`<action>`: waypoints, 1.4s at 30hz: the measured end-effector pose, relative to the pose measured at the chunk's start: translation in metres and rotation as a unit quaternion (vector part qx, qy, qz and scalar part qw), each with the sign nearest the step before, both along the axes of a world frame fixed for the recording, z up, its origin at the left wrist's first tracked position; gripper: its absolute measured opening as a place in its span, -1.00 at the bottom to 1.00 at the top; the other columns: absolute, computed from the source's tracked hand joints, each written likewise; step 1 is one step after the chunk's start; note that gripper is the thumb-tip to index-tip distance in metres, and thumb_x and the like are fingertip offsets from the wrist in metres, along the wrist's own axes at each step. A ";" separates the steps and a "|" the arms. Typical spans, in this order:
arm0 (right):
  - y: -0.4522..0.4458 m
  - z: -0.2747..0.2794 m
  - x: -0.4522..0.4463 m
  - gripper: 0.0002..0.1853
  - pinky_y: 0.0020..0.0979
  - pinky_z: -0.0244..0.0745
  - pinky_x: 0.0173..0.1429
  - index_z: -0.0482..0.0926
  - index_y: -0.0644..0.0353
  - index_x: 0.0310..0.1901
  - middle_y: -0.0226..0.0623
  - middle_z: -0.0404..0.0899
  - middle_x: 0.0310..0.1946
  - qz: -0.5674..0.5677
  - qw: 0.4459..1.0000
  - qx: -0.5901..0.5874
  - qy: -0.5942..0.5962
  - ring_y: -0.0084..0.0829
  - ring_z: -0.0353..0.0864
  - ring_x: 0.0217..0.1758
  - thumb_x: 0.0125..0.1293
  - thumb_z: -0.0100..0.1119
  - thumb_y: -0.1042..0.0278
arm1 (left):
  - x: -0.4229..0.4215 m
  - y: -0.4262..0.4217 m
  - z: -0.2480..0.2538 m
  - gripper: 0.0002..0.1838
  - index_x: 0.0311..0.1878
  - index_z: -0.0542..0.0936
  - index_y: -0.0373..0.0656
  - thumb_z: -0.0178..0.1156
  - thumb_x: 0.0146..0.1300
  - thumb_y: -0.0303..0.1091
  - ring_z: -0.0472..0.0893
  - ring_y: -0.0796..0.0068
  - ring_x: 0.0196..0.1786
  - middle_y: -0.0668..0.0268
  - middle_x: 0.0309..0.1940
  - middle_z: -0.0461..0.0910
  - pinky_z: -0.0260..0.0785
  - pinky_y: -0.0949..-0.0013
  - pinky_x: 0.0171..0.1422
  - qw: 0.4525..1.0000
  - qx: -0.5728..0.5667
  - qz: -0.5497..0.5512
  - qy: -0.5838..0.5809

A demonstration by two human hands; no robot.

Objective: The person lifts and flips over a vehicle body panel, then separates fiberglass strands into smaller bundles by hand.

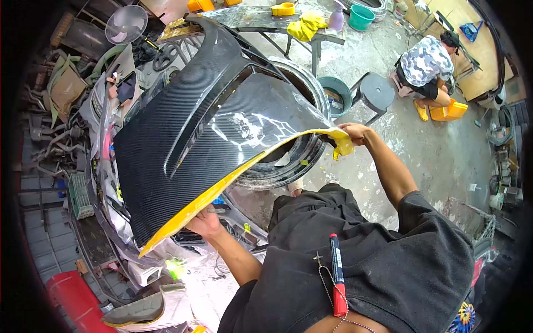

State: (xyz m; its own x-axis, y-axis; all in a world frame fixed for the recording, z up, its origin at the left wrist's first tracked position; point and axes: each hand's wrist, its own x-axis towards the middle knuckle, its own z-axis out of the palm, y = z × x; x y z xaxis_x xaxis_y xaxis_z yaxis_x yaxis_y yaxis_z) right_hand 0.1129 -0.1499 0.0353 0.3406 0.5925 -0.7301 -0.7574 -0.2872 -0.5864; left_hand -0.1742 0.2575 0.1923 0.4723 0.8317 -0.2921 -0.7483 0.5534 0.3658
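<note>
A glossy black carbon-fibre car fender (183, 122) with a long vent slot and a yellow edge spans the upper left of the head view. My left hand (204, 223) holds its near lower edge, with the fingers partly hidden beneath. At the right-hand yellow corner, my right hand (356, 134) grips the rim. Below the fender stands a large wheel rim or tyre (277, 175), mostly covered by it. A red-capped marker (337, 275) hangs at the front of the dark shirt.
Beyond the fender stand a bench (250, 19) with a yellow cloth (306, 26), a dark stool (376, 91) and a green bucket (336, 94). A person (426, 61) sits at the upper right beside a yellow container (449, 111). Car parts crowd the left; a red panel (78, 302) lies lower left.
</note>
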 end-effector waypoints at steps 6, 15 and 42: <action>-0.019 -0.010 0.022 -0.75 -0.40 0.60 -0.13 0.47 0.24 0.01 -0.34 0.58 -0.16 -0.005 0.999 -0.030 -0.025 -0.49 0.63 -0.18 0.31 0.13 0.45 | -0.015 -0.025 -0.032 -0.72 -0.50 0.37 -0.15 -0.02 0.35 -0.29 -0.01 0.68 -0.80 0.45 -0.73 0.12 -0.12 0.56 -0.71 0.991 -0.025 -0.077 -0.111; -0.036 -0.001 0.054 -0.65 -0.34 0.56 0.03 0.38 0.23 0.15 -0.23 0.56 -0.07 0.030 0.996 -0.061 -0.050 -0.41 0.60 -0.05 0.34 0.05 0.48 | -0.023 -0.061 -0.101 -0.73 -0.51 0.37 -0.15 -0.05 0.36 -0.34 -0.04 0.70 -0.82 0.45 -0.70 0.20 -0.15 0.58 -0.71 0.959 0.004 -0.144 -0.245; -0.059 -0.053 0.062 -0.49 -0.57 0.29 -0.43 0.36 0.19 0.28 -0.23 0.56 -0.03 0.051 0.978 -0.108 -0.173 -0.59 0.48 -0.32 0.30 0.16 0.33 | -0.037 -0.098 -0.208 -0.78 -0.28 0.49 -0.22 -0.04 0.37 -0.29 0.05 0.69 -0.76 0.40 -0.58 0.38 -0.04 0.61 -0.66 0.962 0.012 -0.081 -0.259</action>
State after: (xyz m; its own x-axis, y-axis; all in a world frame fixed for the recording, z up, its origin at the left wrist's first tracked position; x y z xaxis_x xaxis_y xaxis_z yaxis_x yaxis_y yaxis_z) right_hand 0.1753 -0.2087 -0.0178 0.5356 0.4819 -0.6935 -0.4855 -0.4962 -0.7198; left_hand -0.2113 0.1594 -0.0155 0.6731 0.7387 0.0357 -0.7385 0.6740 -0.0199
